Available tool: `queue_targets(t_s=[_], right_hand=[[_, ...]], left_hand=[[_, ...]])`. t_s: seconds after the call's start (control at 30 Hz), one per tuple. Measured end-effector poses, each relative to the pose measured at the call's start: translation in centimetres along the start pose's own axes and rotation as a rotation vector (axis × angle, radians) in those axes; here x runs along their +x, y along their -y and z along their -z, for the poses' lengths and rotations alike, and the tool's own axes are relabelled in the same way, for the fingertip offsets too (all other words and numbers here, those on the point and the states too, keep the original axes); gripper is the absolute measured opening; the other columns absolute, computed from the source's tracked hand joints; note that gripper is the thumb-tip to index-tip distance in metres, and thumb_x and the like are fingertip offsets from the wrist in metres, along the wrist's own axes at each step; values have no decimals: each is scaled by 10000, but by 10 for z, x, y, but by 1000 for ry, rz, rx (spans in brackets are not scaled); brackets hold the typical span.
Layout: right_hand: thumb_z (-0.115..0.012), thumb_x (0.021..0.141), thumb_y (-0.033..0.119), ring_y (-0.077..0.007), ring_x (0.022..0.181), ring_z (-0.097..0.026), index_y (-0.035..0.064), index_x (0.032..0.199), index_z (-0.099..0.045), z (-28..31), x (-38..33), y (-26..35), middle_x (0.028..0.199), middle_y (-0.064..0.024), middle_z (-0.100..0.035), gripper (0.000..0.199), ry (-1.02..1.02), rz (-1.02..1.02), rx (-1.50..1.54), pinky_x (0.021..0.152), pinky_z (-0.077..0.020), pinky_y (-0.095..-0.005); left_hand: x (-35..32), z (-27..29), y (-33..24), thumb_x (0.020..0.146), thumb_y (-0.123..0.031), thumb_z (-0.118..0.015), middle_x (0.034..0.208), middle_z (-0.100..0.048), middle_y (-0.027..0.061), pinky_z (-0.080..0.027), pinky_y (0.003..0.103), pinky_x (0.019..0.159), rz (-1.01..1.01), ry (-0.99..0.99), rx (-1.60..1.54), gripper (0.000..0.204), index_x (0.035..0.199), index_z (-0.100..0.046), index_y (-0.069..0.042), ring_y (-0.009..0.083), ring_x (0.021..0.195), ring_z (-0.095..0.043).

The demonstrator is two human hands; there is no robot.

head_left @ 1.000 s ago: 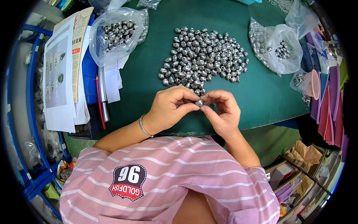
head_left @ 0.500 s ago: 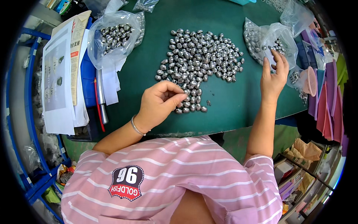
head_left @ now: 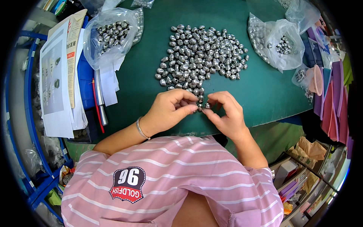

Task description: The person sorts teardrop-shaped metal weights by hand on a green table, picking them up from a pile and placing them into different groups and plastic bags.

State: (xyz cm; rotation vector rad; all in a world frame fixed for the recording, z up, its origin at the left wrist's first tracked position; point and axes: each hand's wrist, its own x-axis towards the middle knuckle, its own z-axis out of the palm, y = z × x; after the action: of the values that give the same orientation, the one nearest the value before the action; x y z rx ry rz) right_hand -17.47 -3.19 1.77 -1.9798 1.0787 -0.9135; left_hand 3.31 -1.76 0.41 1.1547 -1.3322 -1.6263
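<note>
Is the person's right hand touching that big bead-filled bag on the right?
Apart: the head view shows bare green tabletop between the right hand and the clear plastic bag.

Bright metal beads (head_left: 200, 56) on a smooth green surface (head_left: 272, 90)

The beads look like polished metal, mirror-glossy, with white highlights on their rounded sides. The surface is smooth and mostly matt, with a scuffed, worn front edge. The left bag (head_left: 92, 45) and right bag (head_left: 294, 58) are thin clear plastic, creased and shiny. The printed sheet (head_left: 55, 79) is smooth paper; the newspaper (head_left: 73, 45) is duller. The rod (head_left: 99, 90) and bracelet (head_left: 140, 129) have a silvery metal gloss. The striped shirt (head_left: 162, 166) is soft matt cloth. The pink panels (head_left: 329, 109) seem to be matt plastic, though blur near the rim leaves that uncertain.
</note>
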Motion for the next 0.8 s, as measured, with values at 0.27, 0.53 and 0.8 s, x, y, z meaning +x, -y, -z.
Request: queue_targets(t_s=[0.27, 0.53, 0.8], right_hand=[[-761, 681, -51, -182, 746, -620, 8, 975, -573, -18, -1, -8, 882, -107, -611, 354, -161, 71, 282, 632, -518, -264], [-750, 688, -65, -181, 748, -621, 12, 955, -570, -19, -3, -5, 864, -100, -625, 332, -185, 68, 356, 628, -515, -263], [-751, 667, -87, -190, 708, -588, 17, 937, -568, -17, -2, -1, 849, -110, -622, 343, -185, 162, 234, 591, -488, -271]], left_hand=[[-2, -7, -7, 869, 19, -606, 894, -662, 92, -542, 230, 669, -51, -13, -114, 105, 966, -637, 48, 119, 753, -653], [-3, -4, -8, 867, 49, -599, 916, -634, 124, -555, 246, 675, -188, 14, 24, 88, 950, -626, 65, 160, 770, -664], [-3, -4, -8, 848, 43, -627, 912, -634, 108, -540, 224, 663, -244, -5, 94, 85, 930, -646, 54, 135, 766, -648]])
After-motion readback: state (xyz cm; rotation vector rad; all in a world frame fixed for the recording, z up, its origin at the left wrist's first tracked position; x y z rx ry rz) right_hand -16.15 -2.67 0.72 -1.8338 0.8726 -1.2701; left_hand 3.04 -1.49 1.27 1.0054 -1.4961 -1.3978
